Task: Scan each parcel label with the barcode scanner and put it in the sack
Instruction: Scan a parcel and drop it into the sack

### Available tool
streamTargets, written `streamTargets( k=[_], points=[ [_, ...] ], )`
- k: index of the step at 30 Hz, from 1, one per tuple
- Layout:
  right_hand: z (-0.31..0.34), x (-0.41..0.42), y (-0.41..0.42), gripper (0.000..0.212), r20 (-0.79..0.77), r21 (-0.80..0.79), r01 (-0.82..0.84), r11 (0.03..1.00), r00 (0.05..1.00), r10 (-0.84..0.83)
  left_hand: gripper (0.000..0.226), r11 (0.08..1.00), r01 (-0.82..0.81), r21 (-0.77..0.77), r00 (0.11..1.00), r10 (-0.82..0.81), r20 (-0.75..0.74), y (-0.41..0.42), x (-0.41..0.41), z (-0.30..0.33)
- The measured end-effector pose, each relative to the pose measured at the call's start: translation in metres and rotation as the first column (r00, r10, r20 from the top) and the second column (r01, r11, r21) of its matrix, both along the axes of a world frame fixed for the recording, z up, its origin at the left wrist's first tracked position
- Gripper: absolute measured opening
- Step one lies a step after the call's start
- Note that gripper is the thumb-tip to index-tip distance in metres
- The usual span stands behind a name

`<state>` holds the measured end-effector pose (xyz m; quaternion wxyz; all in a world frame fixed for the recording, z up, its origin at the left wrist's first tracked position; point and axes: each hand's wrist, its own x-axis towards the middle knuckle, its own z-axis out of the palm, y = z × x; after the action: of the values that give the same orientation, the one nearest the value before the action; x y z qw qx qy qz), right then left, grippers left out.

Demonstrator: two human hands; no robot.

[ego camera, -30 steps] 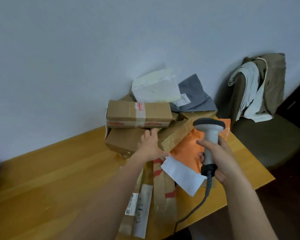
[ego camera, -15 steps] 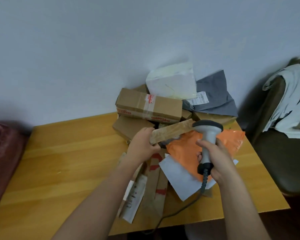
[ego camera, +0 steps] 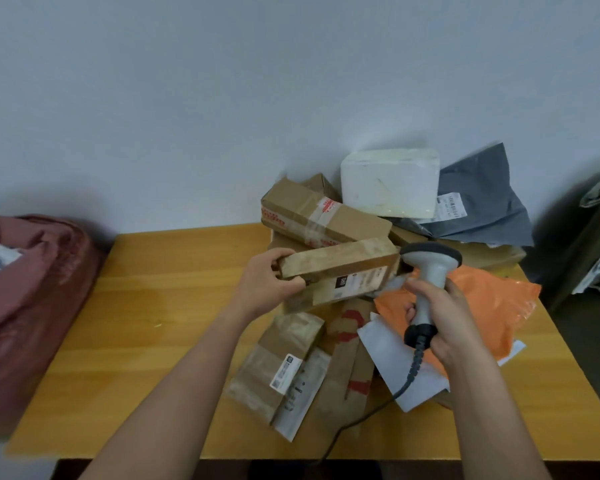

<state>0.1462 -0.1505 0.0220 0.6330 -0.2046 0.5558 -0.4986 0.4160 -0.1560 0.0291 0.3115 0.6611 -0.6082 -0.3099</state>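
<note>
Left fingers (ego camera: 284,256) clasp the parcel's (ego camera: 340,271) end; right fingers (ego camera: 430,289) apparently wrap the scanner (ego camera: 430,271).

This looks like a plain room used as a small parcel sorting place: a wooden desk (ego camera: 174,306) stands against a bare pale wall (ego camera: 222,98), with a heap of parcels (ego camera: 326,220) at 1 o'clock and a reddish sack (ego camera: 25,289) at 9 o'clock.

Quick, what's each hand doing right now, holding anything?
Left hand: grips one end of a brown box, lifted off the pile.
Right hand: grips the scanner by its handle.
</note>
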Motion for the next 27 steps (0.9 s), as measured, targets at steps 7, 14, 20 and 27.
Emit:
streamTargets(
  k=[7,14,20,27],
  points=[
    [0.006,0.052,0.016,0.028,0.009,-0.022,0.061,0.998,0.998,-0.060,0.020,0.942,-0.151,0.299,0.808,0.292,-0.512,0.001,0.078,-0.018],
    [0.001,0.149,0.038,0.030,-0.052,0.030,0.035,0.999,0.998,-0.033,0.012,0.825,-0.217,0.521,0.540,0.546,-0.641,0.035,0.178,-0.071],
    [-0.008,0.248,0.042,0.033,-0.047,0.087,-0.126,0.988,0.990,0.131,0.016,0.719,-0.182,0.670,0.307,0.689,-0.656,0.083,0.262,-0.105],
    [-0.008,0.350,0.049,0.043,-0.124,0.184,-0.410,0.893,0.892,0.435,0.017,0.539,-0.233,0.810,0.144,0.842,-0.519,0.130,0.293,-0.145]
  ],
)
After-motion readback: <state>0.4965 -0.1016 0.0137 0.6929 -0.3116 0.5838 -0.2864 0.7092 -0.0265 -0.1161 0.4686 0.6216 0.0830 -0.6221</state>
